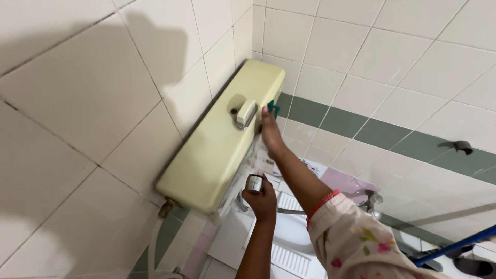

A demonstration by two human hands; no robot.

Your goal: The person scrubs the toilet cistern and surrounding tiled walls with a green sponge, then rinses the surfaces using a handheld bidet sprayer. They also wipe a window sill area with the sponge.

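— Where are your hands sitting right now?

— Your right hand [270, 135] is reaching up along the front face of the pale yellow cistern [222, 142], and its fingers are pinching a small green scrub pad [273, 107] against the tank's front edge, just beside the flush handle [245, 112]. Your left hand [261, 197] is hanging lower, under the tank's front face, and its fingers are wrapping around a small shiny metal knob [254, 183].

— So both sets of fingers are closed?

— Yes. The right fingers are clamping on the pad; the left ones are curling shut on the knob.

— Which way is the cistern lying from your fingers?

— It is mounted on the tiled wall [77, 103], and its long axis is running from up beyond your right fingertips down past your left hand towards the hose [154, 243] at its lower corner. The tank's top is lying to the far side of your right fingers, with the handle touching-close to them. Your right hand is the nearer one to the handle; your left is nearer the lower end.

— Anything below?

— A white squat pan [289, 248] is showing beneath your forearms, and a blue handle [454, 245] is leaning off beyond your right sleeve.
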